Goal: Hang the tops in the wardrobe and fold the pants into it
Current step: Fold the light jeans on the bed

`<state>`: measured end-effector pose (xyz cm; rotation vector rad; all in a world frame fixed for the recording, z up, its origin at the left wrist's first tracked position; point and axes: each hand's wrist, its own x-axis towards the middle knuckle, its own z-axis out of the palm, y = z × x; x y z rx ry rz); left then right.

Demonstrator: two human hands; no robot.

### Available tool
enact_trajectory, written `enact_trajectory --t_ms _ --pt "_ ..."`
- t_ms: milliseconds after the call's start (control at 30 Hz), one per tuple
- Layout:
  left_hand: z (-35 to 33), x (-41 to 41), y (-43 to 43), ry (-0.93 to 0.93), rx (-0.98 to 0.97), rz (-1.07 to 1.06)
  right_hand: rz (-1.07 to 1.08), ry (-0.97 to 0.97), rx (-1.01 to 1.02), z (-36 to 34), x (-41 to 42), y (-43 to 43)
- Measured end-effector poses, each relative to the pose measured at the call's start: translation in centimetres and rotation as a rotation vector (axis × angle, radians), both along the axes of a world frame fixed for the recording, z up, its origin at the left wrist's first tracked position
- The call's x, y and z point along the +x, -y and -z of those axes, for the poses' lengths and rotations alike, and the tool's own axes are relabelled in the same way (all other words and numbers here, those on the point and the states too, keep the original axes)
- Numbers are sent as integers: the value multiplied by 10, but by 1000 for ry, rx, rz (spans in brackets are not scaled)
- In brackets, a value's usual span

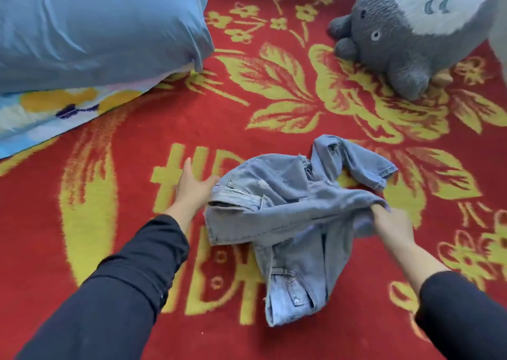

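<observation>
A crumpled pair of light-blue denim jeans (288,211) lies near the middle of the red blanket with yellow flowers (131,140), closer to its near edge. The left hand (192,186) is spread flat, fingers straight, just beside the jeans' left side. The right hand (389,222) grips a fold at their right side. A pale-blue pillow (96,24) fills the far left corner and a grey plush toy (397,46) the far right corner.
</observation>
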<state>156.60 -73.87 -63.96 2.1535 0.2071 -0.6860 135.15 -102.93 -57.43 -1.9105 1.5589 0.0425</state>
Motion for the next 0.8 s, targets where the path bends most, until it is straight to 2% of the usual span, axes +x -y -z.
enact_trajectory --t_ms 67,133,200,267,333,367,433,467,500,533,600,700,800 --pt "0 -3 7 -58 -18 71 335 168 24 15 4 18" --pt "0 -14 14 -128 -26 176 430 211 22 26 2 18" --pt "4 -30 14 -201 -84 201 313 65 -119 27 -7 -1" --pt "12 -47 11 -203 -69 222 105 18 -207 27 -21 -33" --pt "18 -61 7 -178 -7 209 -148 4 -50 35 -39 -74" --pt "21 -68 4 -171 4 200 -259 -67 70 43 -50 -93" --pt "25 -83 -5 -180 -7 210 -546 -408 178 63 -72 -126" --pt "27 -90 -12 -182 -16 228 -662 -581 138 72 -82 -138" --pt "28 -95 -19 -179 -11 253 -729 -675 54 79 -90 -147" --pt "27 -98 -26 -169 -12 268 -750 -695 -14 82 -95 -152" --pt "24 -97 -40 -137 65 305 -707 -607 -84 80 -96 -150" --pt "14 -102 -63 -64 300 385 -591 -422 112 64 -99 -132" --pt "-9 -124 -79 -232 452 471 -536 -469 280 23 -113 -113"
